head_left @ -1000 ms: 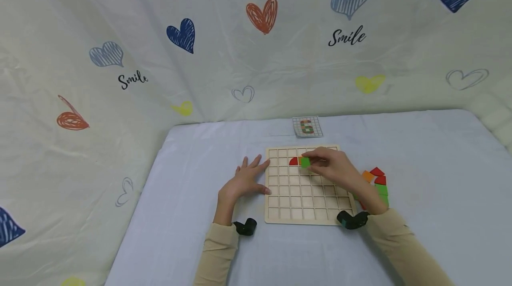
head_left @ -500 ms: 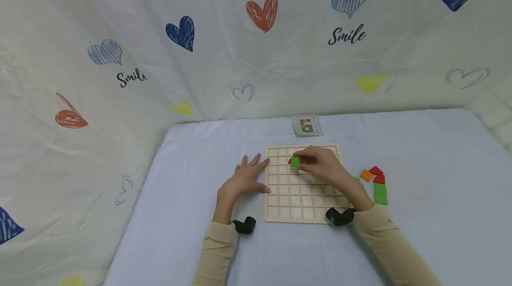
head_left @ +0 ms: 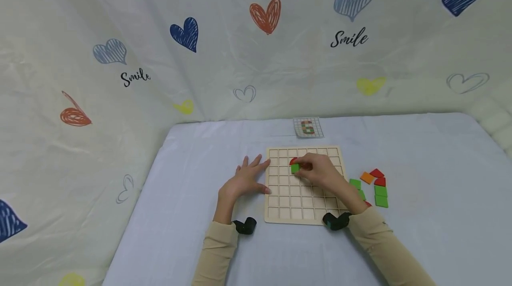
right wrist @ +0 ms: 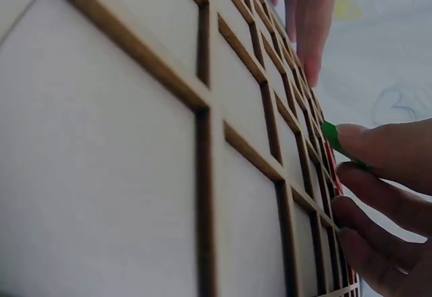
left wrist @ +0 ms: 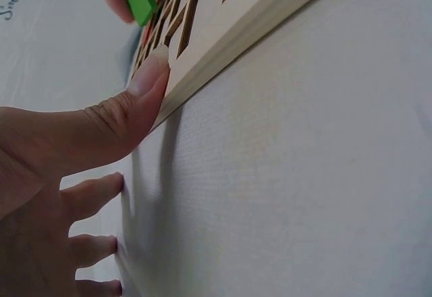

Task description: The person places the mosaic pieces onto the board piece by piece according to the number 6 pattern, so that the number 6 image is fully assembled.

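My right hand point(head_left: 320, 171) pinches a green square tile point(head_left: 294, 168) between thumb and finger, over the upper left part of a wooden grid board point(head_left: 280, 212). Just behind that tile, a red tile point(head_left: 293, 161) with a rounded corner lies in a cell; the cells to its right are hidden by the hand. In the left wrist view the green tile point(left wrist: 142, 5) is tilted above the grid. My left hand point(head_left: 247, 180) has its fingers spread beside the board's left edge, and its thumb point(left wrist: 138, 94) touches that edge.
Right of the board lie several loose tiles: green ones point(head_left: 381, 190), red ones point(head_left: 377, 173) and an orange one point(head_left: 366, 177). A small card point(head_left: 308, 127) with a coloured gridded pattern lies behind the board. A printed cloth backdrop point(head_left: 216, 55) rises beyond the table.
My right hand has moved left with the green tile, then slightly toward me, to the cell in front of the red tile. The left hand stays at the board's edge.
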The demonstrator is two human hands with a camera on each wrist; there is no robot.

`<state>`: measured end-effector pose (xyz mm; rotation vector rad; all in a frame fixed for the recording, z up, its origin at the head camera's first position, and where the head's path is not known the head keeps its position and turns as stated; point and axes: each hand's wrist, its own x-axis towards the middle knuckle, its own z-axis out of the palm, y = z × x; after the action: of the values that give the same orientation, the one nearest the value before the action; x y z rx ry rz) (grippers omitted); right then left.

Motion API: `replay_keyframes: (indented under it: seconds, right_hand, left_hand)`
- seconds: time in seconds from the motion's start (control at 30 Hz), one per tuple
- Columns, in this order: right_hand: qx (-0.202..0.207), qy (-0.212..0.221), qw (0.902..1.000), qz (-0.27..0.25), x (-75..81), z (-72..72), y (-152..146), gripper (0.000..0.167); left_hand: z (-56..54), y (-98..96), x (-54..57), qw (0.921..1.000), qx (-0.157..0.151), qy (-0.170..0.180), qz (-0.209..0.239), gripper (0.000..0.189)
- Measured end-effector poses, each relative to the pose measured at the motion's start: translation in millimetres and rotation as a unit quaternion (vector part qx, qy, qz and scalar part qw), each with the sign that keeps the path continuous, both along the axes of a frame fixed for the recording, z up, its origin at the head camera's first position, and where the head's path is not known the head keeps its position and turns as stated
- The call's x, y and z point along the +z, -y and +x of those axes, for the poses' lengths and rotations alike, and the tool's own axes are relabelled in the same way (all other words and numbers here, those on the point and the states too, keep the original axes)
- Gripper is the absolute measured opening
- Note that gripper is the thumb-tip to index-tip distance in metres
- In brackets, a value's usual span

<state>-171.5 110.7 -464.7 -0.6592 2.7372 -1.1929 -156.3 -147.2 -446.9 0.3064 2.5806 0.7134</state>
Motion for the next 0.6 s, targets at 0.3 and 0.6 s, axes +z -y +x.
replay_keyframes:
  seconds: [0.3, 0.6]
  right_hand:
    - [-0.008, -0.008, 0.9998, 0.017, -6.1, 0.1, 5.5, 0.027]
    - [-0.013, 0.003, 0.9992, 0.038, -3.9, 3.0, 5.8, 0.026]
  left_hand:
    - [-0.5, 0.9, -0.2, 1.0000, -0.006, -0.004, -0.005, 0.094]
    - [0.1, -0.3, -2.1, 1.0000, -0.008, 0.001, 0.001, 0.095]
